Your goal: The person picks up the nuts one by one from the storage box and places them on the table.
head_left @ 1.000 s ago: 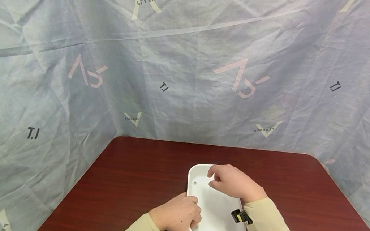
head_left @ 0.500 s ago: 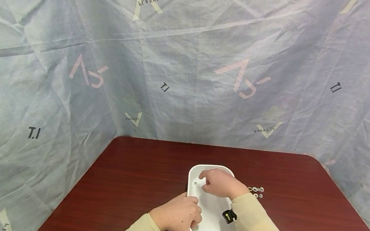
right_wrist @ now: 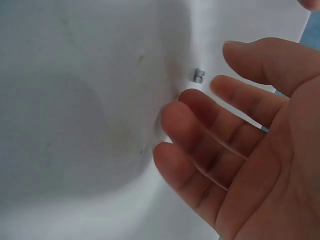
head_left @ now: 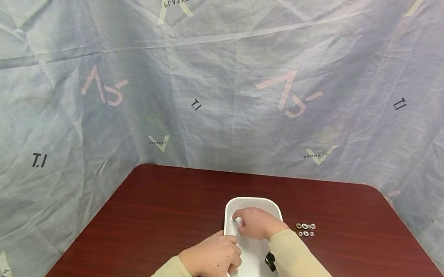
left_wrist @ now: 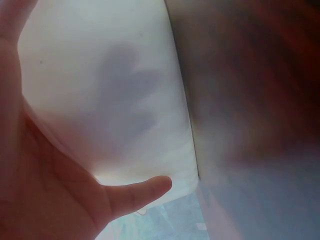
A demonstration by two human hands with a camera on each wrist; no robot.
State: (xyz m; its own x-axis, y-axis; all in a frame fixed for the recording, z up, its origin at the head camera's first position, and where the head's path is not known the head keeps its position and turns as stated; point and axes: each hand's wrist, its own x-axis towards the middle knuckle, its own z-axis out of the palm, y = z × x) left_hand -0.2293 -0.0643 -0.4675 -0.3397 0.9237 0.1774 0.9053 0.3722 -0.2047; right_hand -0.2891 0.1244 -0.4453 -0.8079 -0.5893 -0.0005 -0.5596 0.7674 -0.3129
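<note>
A white plastic bin (head_left: 253, 262) with rounded corners stands on the table. My left hand (head_left: 214, 256) grips its near left rim, fingers curled over the wall and thumb along the outside. In the left wrist view the fingers show as shadows through the bin's wall. My right hand (head_left: 258, 223) reaches inside toward the far left, its fingers loosely bent. A small metal nut (right_wrist: 199, 76) lies on the bin's floor by the wall, close to the right thumb and fingertips. Nothing is seen held between them.
Several small ring-shaped nuts (head_left: 305, 227) lie in two rows on the dark red table (head_left: 178, 196), right of the bin. A grey printed cloth (head_left: 226, 82) hangs behind and along the sides. Black wrist gear (head_left: 270, 261) sits under the right wrist.
My right hand has moved left and lower inside the bin, up to the nut. The rows of nuts on the table have come into view. The left hand has stayed put.
</note>
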